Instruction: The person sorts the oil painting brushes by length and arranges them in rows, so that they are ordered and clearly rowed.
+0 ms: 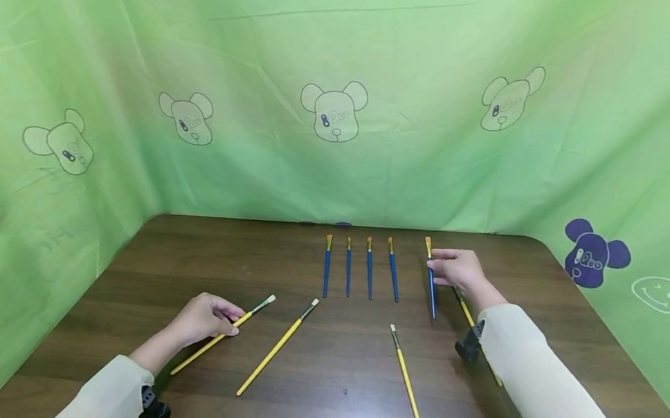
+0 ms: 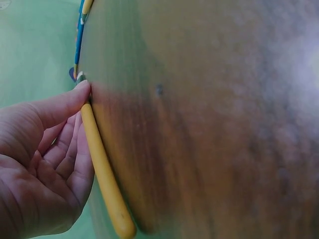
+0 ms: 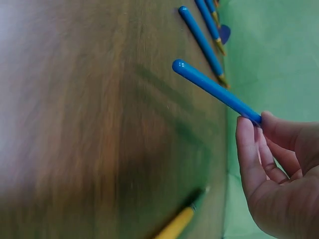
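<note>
My left hand (image 1: 203, 320) pinches a yellow-handled paintbrush (image 1: 206, 347) between thumb and fingers at the left of the table, bristles pointing away and to the right. In the left wrist view the yellow handle (image 2: 107, 172) slants down from the thumb tip, close over the wood. At the back right my right hand (image 1: 459, 272) holds a blue-handled paintbrush (image 1: 431, 290) by thumb and fingertips near its bristle end. The right wrist view shows that blue handle (image 3: 214, 90) raised off the table, its shadow below. The bristles are hidden there.
Several blue paintbrushes (image 1: 368, 272) lie in a row at the table's back. Yellow paintbrushes lie left of centre (image 1: 278, 347), right of centre (image 1: 411, 391) and partly under my right forearm (image 1: 464, 310). A green printed curtain (image 1: 326, 180) surrounds the wooden table (image 1: 311, 401).
</note>
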The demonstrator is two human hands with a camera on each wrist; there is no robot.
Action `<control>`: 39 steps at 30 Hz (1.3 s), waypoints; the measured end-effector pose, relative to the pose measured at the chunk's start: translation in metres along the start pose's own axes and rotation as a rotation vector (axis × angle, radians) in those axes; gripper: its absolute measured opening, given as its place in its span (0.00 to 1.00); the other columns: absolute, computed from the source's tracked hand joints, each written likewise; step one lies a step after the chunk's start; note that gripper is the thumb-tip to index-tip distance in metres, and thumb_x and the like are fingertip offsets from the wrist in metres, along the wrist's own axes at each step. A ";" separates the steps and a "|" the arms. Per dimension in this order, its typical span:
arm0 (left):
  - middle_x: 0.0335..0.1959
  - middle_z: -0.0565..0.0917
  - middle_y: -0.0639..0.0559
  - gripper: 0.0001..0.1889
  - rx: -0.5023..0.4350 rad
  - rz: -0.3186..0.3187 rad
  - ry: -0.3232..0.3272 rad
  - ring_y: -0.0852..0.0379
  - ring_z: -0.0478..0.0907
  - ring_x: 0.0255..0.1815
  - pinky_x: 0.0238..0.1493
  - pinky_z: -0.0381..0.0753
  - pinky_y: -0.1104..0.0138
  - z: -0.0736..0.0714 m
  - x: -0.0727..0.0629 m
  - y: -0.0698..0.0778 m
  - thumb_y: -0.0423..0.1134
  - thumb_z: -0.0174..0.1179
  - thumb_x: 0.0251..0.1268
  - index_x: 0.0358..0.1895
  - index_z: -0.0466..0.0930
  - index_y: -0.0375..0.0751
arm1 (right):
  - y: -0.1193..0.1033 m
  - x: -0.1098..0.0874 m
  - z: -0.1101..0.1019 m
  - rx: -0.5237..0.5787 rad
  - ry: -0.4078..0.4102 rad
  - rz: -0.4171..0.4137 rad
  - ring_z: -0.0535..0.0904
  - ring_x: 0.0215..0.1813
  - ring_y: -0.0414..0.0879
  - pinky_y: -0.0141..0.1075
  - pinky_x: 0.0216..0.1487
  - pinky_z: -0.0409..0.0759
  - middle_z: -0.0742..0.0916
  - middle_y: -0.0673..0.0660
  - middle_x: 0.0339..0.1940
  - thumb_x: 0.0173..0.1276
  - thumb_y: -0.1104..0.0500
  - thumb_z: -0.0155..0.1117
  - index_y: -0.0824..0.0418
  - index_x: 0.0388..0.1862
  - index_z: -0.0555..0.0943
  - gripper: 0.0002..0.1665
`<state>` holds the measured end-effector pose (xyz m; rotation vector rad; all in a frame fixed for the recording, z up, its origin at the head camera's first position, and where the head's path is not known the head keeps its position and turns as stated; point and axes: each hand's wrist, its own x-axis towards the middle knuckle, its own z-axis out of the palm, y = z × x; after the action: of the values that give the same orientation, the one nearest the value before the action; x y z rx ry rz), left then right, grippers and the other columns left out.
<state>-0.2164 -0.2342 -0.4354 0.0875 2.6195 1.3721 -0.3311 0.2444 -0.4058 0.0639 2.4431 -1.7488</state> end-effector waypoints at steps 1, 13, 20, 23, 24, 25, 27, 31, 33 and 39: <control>0.28 0.82 0.51 0.14 -0.001 0.005 0.000 0.57 0.76 0.26 0.27 0.80 0.64 0.000 0.000 0.000 0.27 0.74 0.46 0.40 0.87 0.34 | 0.000 0.004 0.003 -0.001 0.002 0.006 0.79 0.54 0.56 0.40 0.48 0.82 0.74 0.77 0.61 0.71 0.69 0.57 0.78 0.67 0.64 0.29; 0.28 0.83 0.51 0.14 -0.015 0.052 -0.025 0.57 0.77 0.26 0.26 0.79 0.65 -0.002 0.001 -0.002 0.26 0.73 0.46 0.40 0.87 0.33 | 0.004 0.036 0.021 -0.019 0.051 0.061 0.81 0.45 0.46 0.35 0.42 0.83 0.81 0.70 0.55 0.69 0.68 0.60 0.75 0.65 0.70 0.26; 0.28 0.83 0.51 0.14 -0.010 0.037 -0.019 0.57 0.78 0.26 0.27 0.79 0.65 -0.002 0.001 -0.003 0.26 0.73 0.46 0.40 0.87 0.33 | 0.008 0.043 0.022 -0.065 0.063 0.084 0.81 0.40 0.42 0.33 0.40 0.83 0.80 0.70 0.56 0.69 0.68 0.61 0.74 0.62 0.74 0.24; 0.28 0.83 0.51 0.14 -0.009 0.038 -0.018 0.57 0.77 0.26 0.27 0.79 0.65 -0.002 0.001 -0.003 0.27 0.73 0.46 0.40 0.87 0.33 | 0.011 0.045 0.022 -0.068 0.084 0.092 0.80 0.35 0.38 0.32 0.38 0.83 0.82 0.69 0.54 0.67 0.68 0.63 0.74 0.61 0.75 0.23; 0.28 0.83 0.51 0.14 -0.010 0.037 -0.018 0.57 0.77 0.26 0.27 0.79 0.65 -0.002 0.002 -0.004 0.27 0.73 0.46 0.40 0.87 0.33 | 0.011 0.045 0.022 -0.066 0.091 0.092 0.80 0.33 0.37 0.32 0.37 0.83 0.84 0.68 0.52 0.66 0.67 0.63 0.73 0.60 0.76 0.23; 0.28 0.83 0.51 0.14 -0.011 0.035 -0.017 0.57 0.77 0.26 0.27 0.79 0.65 -0.001 0.001 -0.004 0.27 0.73 0.46 0.40 0.87 0.34 | 0.012 0.045 0.022 -0.058 0.099 0.090 0.80 0.32 0.36 0.31 0.36 0.83 0.85 0.65 0.48 0.66 0.67 0.64 0.74 0.59 0.76 0.23; 0.28 0.83 0.51 0.14 -0.013 0.034 -0.017 0.57 0.77 0.26 0.27 0.80 0.64 -0.001 0.001 -0.005 0.27 0.74 0.46 0.40 0.87 0.34 | 0.013 0.046 0.023 -0.048 0.112 0.084 0.80 0.30 0.35 0.31 0.35 0.83 0.88 0.61 0.41 0.65 0.67 0.65 0.74 0.59 0.77 0.23; 0.28 0.83 0.52 0.14 -0.013 0.037 -0.013 0.57 0.77 0.27 0.27 0.80 0.64 -0.001 0.001 -0.006 0.27 0.74 0.46 0.40 0.87 0.34 | 0.014 0.049 0.026 -0.048 0.145 0.092 0.80 0.27 0.34 0.30 0.34 0.83 0.88 0.62 0.42 0.65 0.66 0.65 0.72 0.57 0.79 0.21; 0.29 0.83 0.51 0.14 -0.011 0.043 -0.012 0.57 0.77 0.26 0.26 0.80 0.65 -0.001 0.001 -0.006 0.27 0.74 0.46 0.40 0.87 0.34 | 0.015 0.051 0.028 -0.067 0.161 0.094 0.80 0.26 0.33 0.29 0.34 0.83 0.85 0.66 0.50 0.65 0.65 0.65 0.71 0.56 0.80 0.21; 0.28 0.83 0.52 0.14 -0.009 0.047 -0.008 0.58 0.76 0.26 0.25 0.79 0.66 0.001 0.002 -0.005 0.27 0.73 0.46 0.40 0.87 0.34 | 0.017 0.053 0.028 -0.133 0.193 0.086 0.79 0.22 0.33 0.28 0.31 0.82 0.79 0.71 0.58 0.65 0.64 0.66 0.70 0.54 0.81 0.19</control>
<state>-0.2176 -0.2365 -0.4403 0.1535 2.6209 1.3954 -0.3788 0.2211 -0.4381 0.3329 2.6410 -1.6085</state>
